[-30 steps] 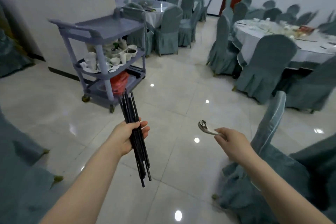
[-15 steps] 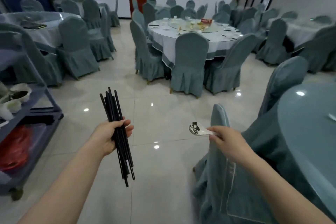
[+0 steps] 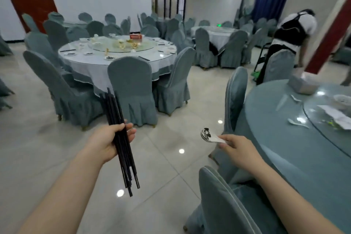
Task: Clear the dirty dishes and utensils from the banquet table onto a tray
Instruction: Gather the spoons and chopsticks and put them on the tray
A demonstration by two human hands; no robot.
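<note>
My left hand [image 3: 108, 141] grips a bundle of several black chopsticks [image 3: 121, 150], held nearly upright over the floor. My right hand [image 3: 237, 150] pinches the handle of a dirty white soup spoon [image 3: 209, 137], its bowl pointing left. The round banquet table [image 3: 296, 138] with a teal cloth lies at my right, close to my right hand. On it lie white spoons [image 3: 297, 122], a small dish [image 3: 341, 99], crumpled paper [image 3: 336, 116] and a tissue box [image 3: 303, 84] around a glass turntable [image 3: 326, 129]. No tray or cart is in view.
Two covered chairs [image 3: 235, 97] stand between me and the near table. Another round table [image 3: 117, 53] with dirty dishes stands ahead, ringed by chairs. A person in a black vest [image 3: 292, 34] bends over at the far right beside a red pillar [image 3: 330, 40]. Shiny tiled floor [image 3: 167, 157] lies ahead.
The view has swung right, away from the grey cart, which has left the frame. The near teal table has come into view. Both hands keep their hold on chopsticks and spoon.
</note>
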